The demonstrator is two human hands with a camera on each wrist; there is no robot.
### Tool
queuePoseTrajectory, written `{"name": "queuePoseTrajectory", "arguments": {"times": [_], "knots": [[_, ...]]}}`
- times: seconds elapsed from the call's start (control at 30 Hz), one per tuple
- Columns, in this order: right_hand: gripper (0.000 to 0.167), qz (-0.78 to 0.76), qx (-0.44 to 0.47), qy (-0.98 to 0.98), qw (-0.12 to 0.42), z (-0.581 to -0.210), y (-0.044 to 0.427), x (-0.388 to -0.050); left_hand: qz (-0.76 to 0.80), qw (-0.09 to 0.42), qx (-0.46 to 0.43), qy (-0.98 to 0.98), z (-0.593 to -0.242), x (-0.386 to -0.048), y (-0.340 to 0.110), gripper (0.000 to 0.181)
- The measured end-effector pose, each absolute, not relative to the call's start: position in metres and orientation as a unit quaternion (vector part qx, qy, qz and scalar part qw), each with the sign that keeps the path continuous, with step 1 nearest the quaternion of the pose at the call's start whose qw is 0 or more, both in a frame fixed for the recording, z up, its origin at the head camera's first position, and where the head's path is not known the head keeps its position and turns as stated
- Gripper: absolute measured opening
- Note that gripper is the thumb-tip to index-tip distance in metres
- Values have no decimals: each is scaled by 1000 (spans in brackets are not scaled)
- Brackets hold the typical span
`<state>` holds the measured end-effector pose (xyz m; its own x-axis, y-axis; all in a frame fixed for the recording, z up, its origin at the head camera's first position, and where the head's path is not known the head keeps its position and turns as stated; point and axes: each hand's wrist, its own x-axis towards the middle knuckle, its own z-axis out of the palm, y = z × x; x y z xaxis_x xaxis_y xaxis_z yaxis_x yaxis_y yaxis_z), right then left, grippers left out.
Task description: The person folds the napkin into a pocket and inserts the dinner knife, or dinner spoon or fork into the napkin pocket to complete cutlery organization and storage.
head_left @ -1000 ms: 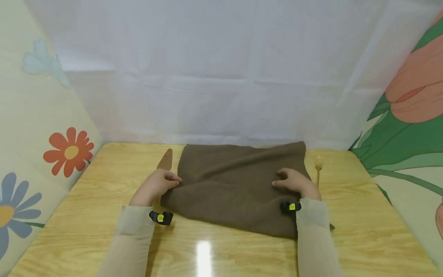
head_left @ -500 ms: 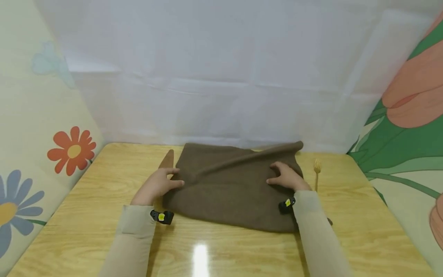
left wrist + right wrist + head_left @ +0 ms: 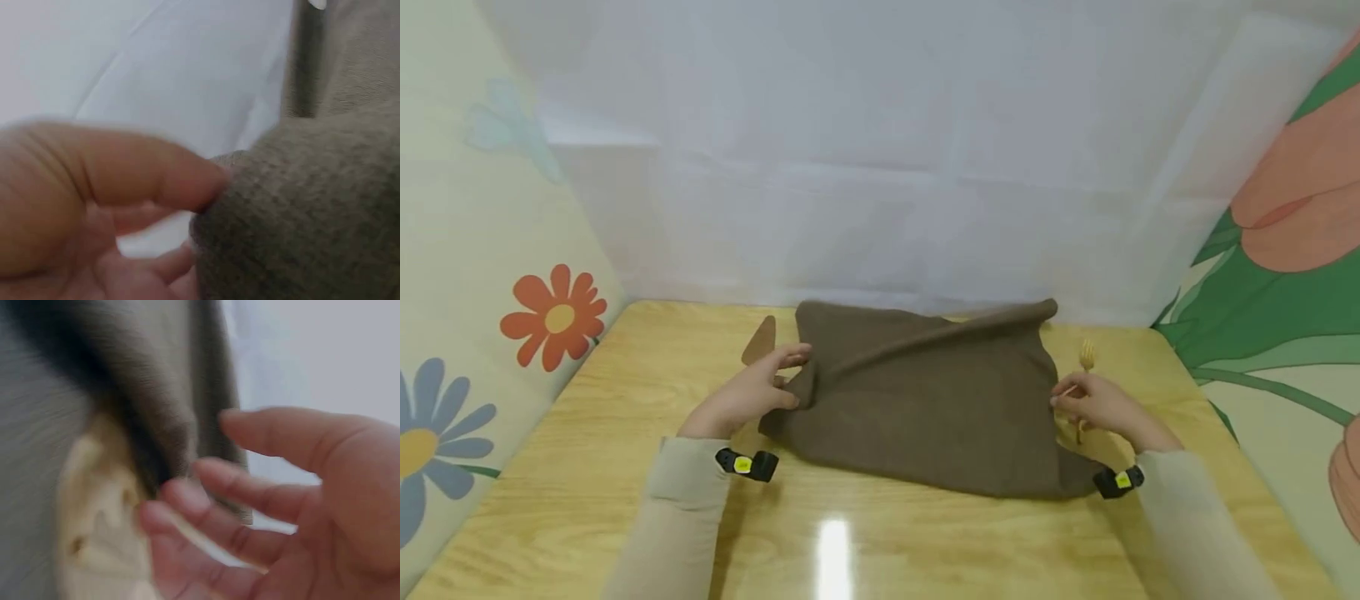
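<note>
A brown cloth (image 3: pixel 917 417), wrinkled by a long diagonal fold, lies across the middle of the table. At its left edge my left hand (image 3: pixel 748 396) pinches a raised bit of the fabric; the left wrist view shows the thumb (image 3: pixel 169 172) pressed on the cloth (image 3: pixel 300 219), with fingers behind it. Beside the right edge, my right hand (image 3: pixel 1105 408) has loosely bent fingers. In the right wrist view its thumb (image 3: pixel 281 434) stands apart from the fingers (image 3: pixel 212 519), which are close to the hanging cloth edge (image 3: pixel 219 425); contact is unclear.
A gold fork (image 3: pixel 1087 357) lies right of the cloth, partly behind my right hand. A brown, flat, pointed piece (image 3: pixel 760 340) lies beyond my left hand. The wooden table (image 3: pixel 970 550) meets a white sheet (image 3: pixel 880 167) at the back, with flower-printed panels on both sides.
My right hand has moved from above the cloth out to its right edge. The left hand has shifted slightly right and raised the left edge into a fold. The fork stays put.
</note>
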<state>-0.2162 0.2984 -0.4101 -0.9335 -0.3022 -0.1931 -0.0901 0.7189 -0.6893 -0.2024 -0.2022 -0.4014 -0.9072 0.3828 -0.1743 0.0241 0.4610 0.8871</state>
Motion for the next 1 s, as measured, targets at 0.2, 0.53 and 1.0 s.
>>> {"name": "queuePoseTrajectory", "arguments": {"times": [0.2,0.53,1.0], "knots": [[21,-285,-117,937,166,-411,303,-188,443,156,76,880,-393,-188,-199,75],[27,-300,-81,932,186,-422,303,-168,347,197,228,888,-400,-168,-212,48],[24,-526,-28,828,195,-405,332,-169,495,39,148,855,-396,-171,-233,18]]}}
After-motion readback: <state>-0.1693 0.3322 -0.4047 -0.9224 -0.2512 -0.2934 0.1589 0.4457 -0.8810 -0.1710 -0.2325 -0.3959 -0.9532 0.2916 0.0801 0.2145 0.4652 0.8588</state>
